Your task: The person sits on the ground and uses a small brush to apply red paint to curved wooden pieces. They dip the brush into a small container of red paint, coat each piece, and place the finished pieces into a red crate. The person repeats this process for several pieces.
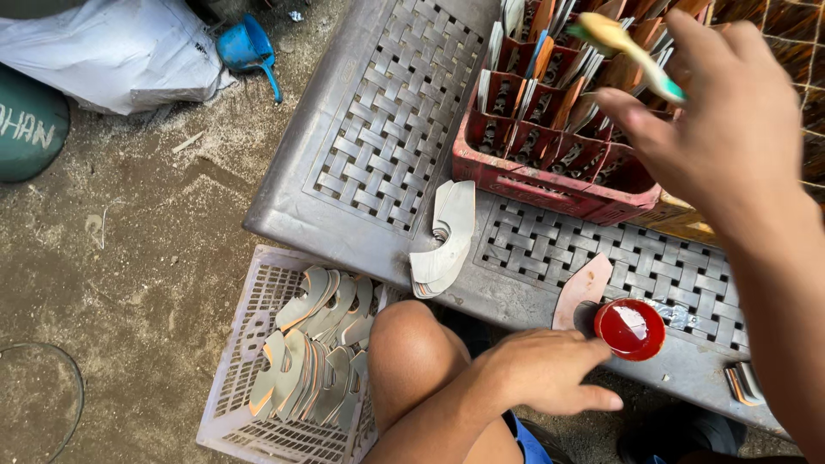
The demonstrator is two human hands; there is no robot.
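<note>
Here the right hand (730,129) pinches one brush (632,53) between thumb and fingers above the red crate (550,185) at the grey table's (369,112) far edge. The brush's long axis slants — pale bristled end up-left, green tip down-right by the fingers. The left hand (541,371), fingers loosely curled, presses on one pinkish shoe-shaped piece (583,290) at the near edge, just beside one round red tin (631,328). One stack of curved grey pieces (445,241) lies near the middle — more fill the white basket (258,301) below.

Bright daylight, soft shadows; the raised right hand (722,129) and its brush (632,47) are motion-blurred; the rest is sharp.
</note>
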